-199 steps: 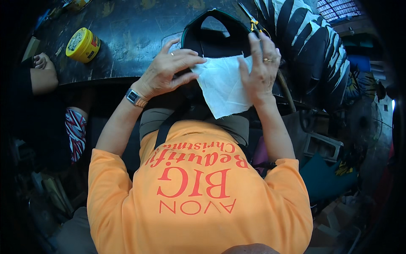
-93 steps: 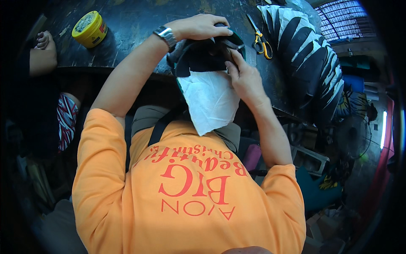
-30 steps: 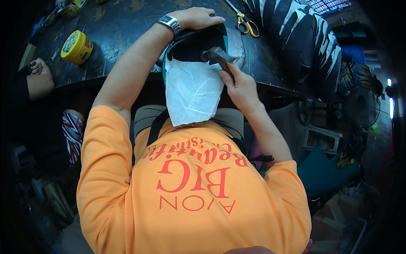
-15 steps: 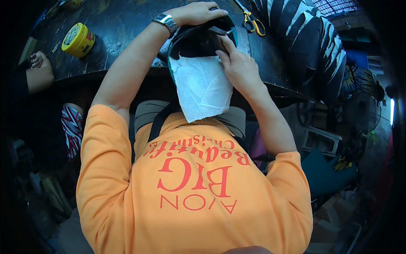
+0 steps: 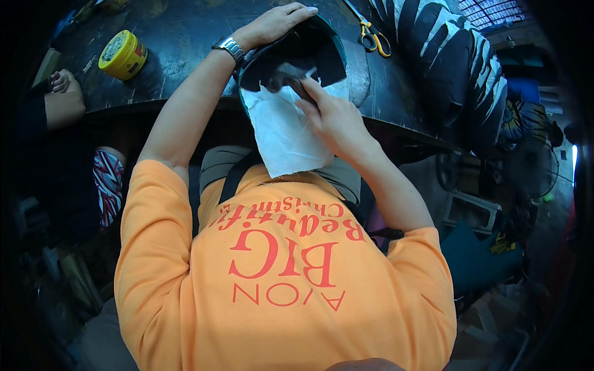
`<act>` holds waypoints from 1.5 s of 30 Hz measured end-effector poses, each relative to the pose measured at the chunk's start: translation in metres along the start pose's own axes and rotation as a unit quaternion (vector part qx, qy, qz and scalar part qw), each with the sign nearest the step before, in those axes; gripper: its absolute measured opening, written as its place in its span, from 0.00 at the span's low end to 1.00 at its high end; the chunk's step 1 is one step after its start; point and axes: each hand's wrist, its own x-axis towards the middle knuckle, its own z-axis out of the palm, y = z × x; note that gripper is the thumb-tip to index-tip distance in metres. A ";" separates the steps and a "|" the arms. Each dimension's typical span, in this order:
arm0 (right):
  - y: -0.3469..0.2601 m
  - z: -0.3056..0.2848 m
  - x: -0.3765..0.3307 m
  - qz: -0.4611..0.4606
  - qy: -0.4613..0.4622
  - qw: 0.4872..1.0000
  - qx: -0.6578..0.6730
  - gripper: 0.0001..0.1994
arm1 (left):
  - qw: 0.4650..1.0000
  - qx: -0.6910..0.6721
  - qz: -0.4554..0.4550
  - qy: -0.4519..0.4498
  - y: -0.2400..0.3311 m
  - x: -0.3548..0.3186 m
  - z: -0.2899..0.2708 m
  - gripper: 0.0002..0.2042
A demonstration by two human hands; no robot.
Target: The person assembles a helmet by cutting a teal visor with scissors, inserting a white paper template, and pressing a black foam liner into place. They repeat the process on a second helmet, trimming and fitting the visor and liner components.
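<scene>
A curved piece with a dark green rim and black inside (image 5: 325,55) rests at the table's near edge. White cloth (image 5: 281,139) covers its near part and hangs down toward my lap. At the far rim, my left hand (image 5: 272,26) is closed over the edge, thumb side toward the middle. My right hand (image 5: 334,117) grips the dark handle of a hammer (image 5: 288,77), its head blurred by motion over the line where black lining meets white cloth. What exactly the curved piece is, I cannot tell.
A yellow tub (image 5: 124,55) stands on the dark table (image 5: 179,59) at left. Yellow-and-black scissors (image 5: 374,40) lie beyond the piece, near a stack of black-and-white items (image 5: 442,62). Another person's hand (image 5: 65,89) rests at the left edge. A fan (image 5: 529,164) is at right.
My right hand has moved from the right rim toward the middle, and the hammer now shows over the lining. The piece has tilted, showing more of its black inside; my left hand shifted slightly left.
</scene>
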 end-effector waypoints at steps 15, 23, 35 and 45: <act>0.156 -0.042 -0.065 0.058 0.398 0.915 -0.033 0.15 | 0.791 0.332 0.495 0.141 0.153 -0.079 -0.061 0.28; 0.188 -0.017 -0.047 0.123 0.348 0.896 -0.247 0.17 | 0.886 0.350 0.301 -0.035 0.067 -0.159 0.039 0.36; 0.187 -0.013 -0.040 0.154 0.339 0.874 -0.312 0.17 | 0.918 0.287 0.242 0.129 0.066 -0.154 0.072 0.20; 0.185 -0.013 -0.040 0.149 0.350 0.872 -0.308 0.16 | 0.922 0.346 0.160 0.067 0.115 -0.156 0.092 0.23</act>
